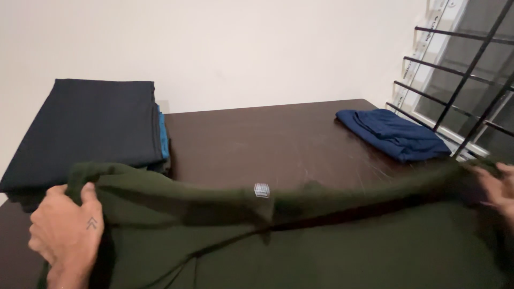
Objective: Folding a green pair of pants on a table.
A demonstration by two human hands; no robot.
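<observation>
Head view: both hands (67, 227) (498, 187) grip green garment (321, 241)

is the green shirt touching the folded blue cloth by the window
Apart. The head view shows bare dark table between the green shirt and the folded blue cloth.

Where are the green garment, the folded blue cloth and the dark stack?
green garment (332, 251), head view, its flat front panel.
folded blue cloth (393, 132), head view, its top fold.
dark stack (88, 126), head view, its top surface.
</observation>
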